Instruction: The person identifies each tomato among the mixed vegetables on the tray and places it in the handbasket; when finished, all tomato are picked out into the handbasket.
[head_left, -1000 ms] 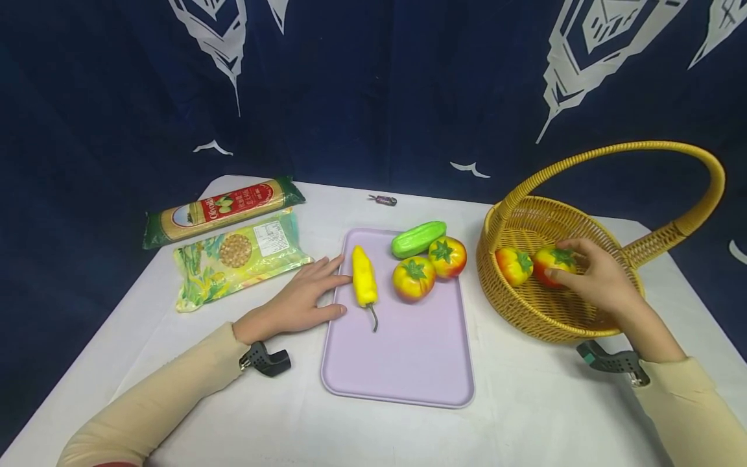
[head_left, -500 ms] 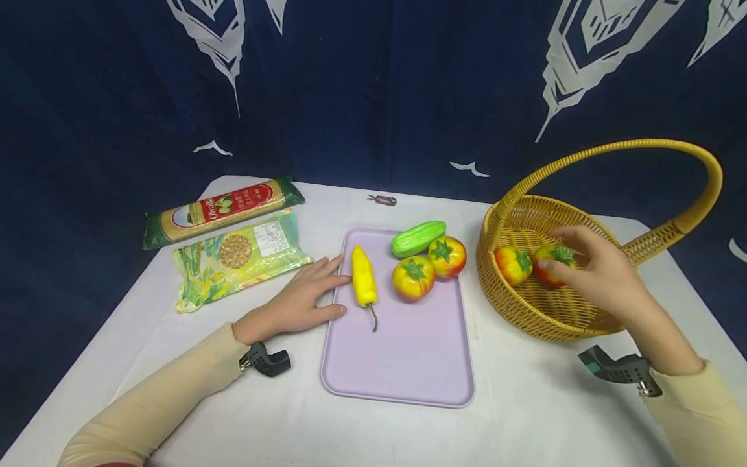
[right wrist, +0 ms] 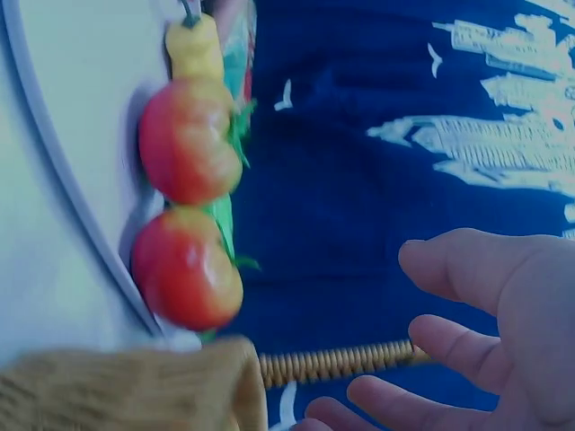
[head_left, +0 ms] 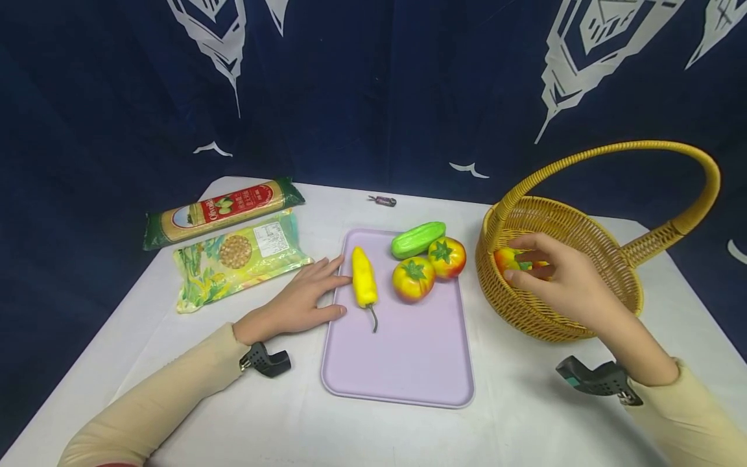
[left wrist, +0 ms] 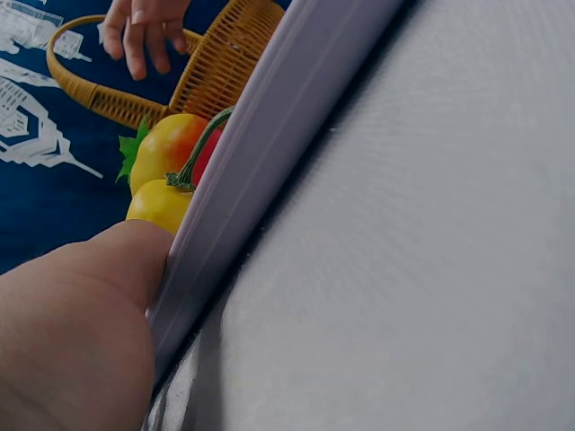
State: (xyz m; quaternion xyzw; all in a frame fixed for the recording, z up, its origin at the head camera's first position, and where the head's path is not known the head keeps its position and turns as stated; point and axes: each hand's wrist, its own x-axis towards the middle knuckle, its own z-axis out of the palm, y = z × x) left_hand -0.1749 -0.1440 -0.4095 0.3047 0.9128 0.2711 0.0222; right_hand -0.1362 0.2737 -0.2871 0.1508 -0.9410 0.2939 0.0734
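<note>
My left hand (head_left: 303,297) lies flat with straight fingers at the left rim of a lilac tray (head_left: 403,360). Its fingertips are close to a yellow pepper (head_left: 364,279) on that tray. Two yellow-red tomatoes (head_left: 414,279) and a green cucumber (head_left: 418,239) lie farther right. Over the wicker basket (head_left: 496,295), my right hand (head_left: 563,279) hovers with fingers spread and bent, holding nothing in the right wrist view (right wrist: 485,332). Below its fingertips is a tomato (head_left: 504,261) at the basket's left side; the hand mostly hides a second one.
Left of the tray are a green-and-yellow bag (head_left: 242,258) and a pack of noodles (head_left: 224,211). A small dark wrapped item (head_left: 382,201) lies near the table's back edge. The basket's tall handle (head_left: 618,148) arches above it, before a dark blue curtain (head_left: 373,97).
My right hand left the right tomato in the basket, rose slightly and drew back, then moved left over the other tomato. The left hand and the tray's things stayed still.
</note>
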